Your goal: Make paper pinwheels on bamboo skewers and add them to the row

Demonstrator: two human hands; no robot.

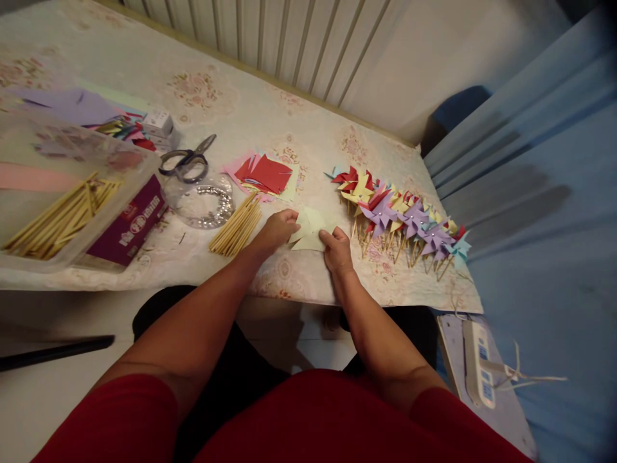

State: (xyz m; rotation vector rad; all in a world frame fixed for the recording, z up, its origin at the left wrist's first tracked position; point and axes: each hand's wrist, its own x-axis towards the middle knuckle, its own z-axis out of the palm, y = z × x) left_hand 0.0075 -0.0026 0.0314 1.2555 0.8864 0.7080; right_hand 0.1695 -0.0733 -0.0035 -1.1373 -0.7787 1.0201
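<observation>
My left fingers [289, 217] and right fingers [340, 236] pinch pale green paper [308, 226] by opposite sides. Wooden sticks [236, 228] lie left, pinwheels [415, 218] right.

The held sheet [311, 225] is made of thin, matt paper, as are the pinwheels [379, 216]. The sticks [236, 228] are made of smooth-looking wood. Clear, glossy plastic is used for the box [112, 209] and the dish [190, 202]. The scissors [193, 155] are fitted with metal blades [206, 144] and plastic handles [206, 167]. The curtain [544, 186] is made of matt cloth.
</observation>
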